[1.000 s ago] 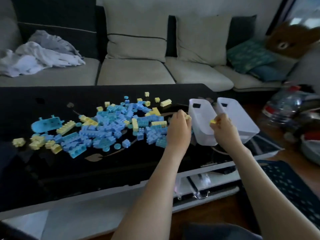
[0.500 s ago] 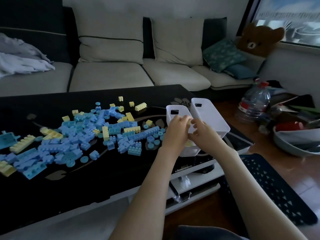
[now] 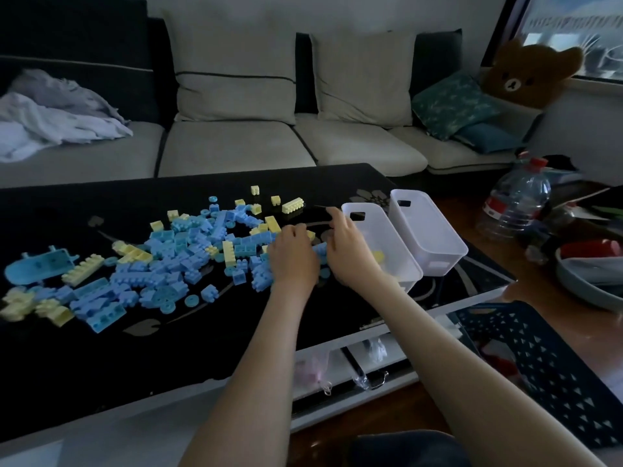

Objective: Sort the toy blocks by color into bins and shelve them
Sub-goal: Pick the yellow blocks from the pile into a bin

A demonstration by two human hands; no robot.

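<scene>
Head view: block pile [image 3: 188,251] on table [image 3: 101,358], left of near bin [image 3: 413,276]. My left hand [image 3: 293,259] curled into pile's right edge (grip hidden); right hand [image 3: 350,252] loosely spread beside. I judge best: pick yellows only, for near bin.

open tabletop [image 3: 168,358] nr edge; block pile [image 3: 175,261] ctr, bins [image 3: 438,264] rt

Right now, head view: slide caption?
Left hand and right hand reach into mixed blue and yellow blocks; nearer white bin holds yellow blocks.
</scene>
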